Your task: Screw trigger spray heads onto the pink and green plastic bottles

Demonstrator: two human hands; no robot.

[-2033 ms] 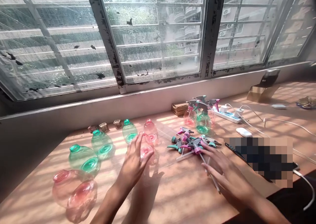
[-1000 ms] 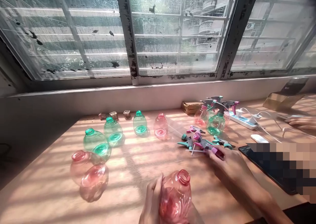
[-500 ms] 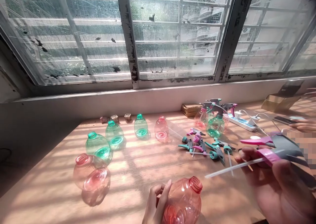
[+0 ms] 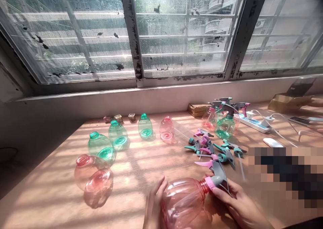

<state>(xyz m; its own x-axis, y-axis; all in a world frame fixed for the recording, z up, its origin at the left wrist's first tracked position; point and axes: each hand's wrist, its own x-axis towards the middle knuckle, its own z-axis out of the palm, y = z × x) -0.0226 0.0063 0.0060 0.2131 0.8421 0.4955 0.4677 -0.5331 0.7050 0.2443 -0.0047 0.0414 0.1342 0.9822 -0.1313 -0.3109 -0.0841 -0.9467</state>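
A clear red spray bottle (image 4: pixel 183 200) lies tilted in front of me, its neck pointing right. My left hand (image 4: pixel 154 203) steadies it from the left, fingers along its side near the base. On the other side, my right hand (image 4: pixel 237 198) grips a grey spray head (image 4: pixel 219 175) with a pink trigger and pink collar. The collar sits at the bottle's mouth, and the dip tube shows faintly inside the bottle. Just beyond, a pile of loose spray heads (image 4: pixel 205 147) in grey, pink and teal lies on the table.
Open red and green bottles (image 4: pixel 99 146) stand in a curve at the left and back. Bottles with heads fitted (image 4: pixel 224 126) stand by a cardboard box (image 4: pixel 198 110). A power strip (image 4: pixel 254 123), a white mouse (image 4: pixel 273 142) and another person's hand (image 4: pixel 316 103) are at the right.
My right hand has moved left with the spray head; its tube has gone into the red bottle and the collar has reached the neck. The bottle now leans further to the right.
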